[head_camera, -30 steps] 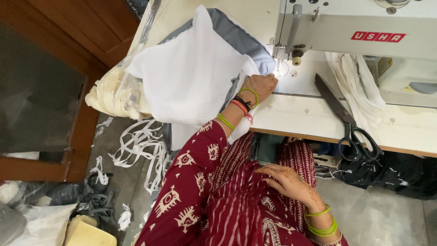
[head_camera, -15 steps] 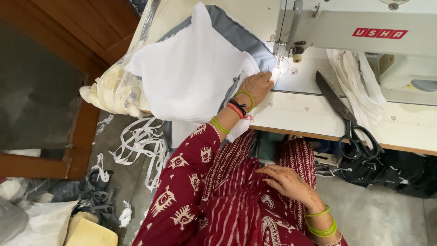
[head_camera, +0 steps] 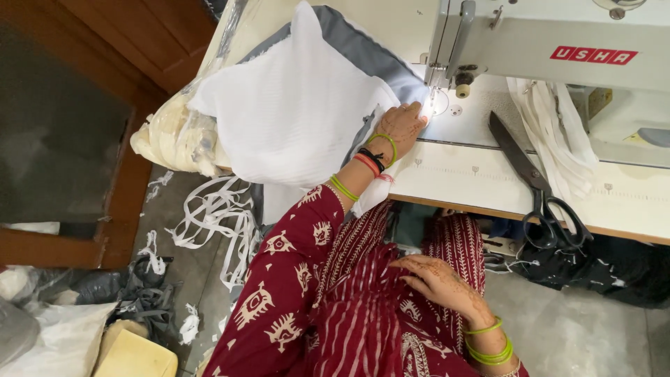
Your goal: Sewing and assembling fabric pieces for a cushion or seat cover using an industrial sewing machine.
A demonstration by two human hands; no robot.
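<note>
My left hand point(head_camera: 403, 126) lies flat on the edge of a white and grey fabric piece point(head_camera: 300, 105), close to the needle point(head_camera: 434, 91) of a white sewing machine point(head_camera: 558, 49). The fabric bulges up and spreads to the left over the table. My right hand point(head_camera: 436, 279) rests on my lap on the red patterned dress, fingers loosely spread, holding nothing. Green bangles sit on both wrists.
Black scissors point(head_camera: 537, 188) lie on the sewing table point(head_camera: 474, 188) to the right of the needle, beside a heap of white strips point(head_camera: 558, 139). A cream bundle in plastic point(head_camera: 174, 139) hangs off the table's left end. White fabric scraps point(head_camera: 216, 216) and bags litter the floor.
My left hand has slid a little up and right along the fabric edge toward the needle. My right hand has stayed on my lap.
</note>
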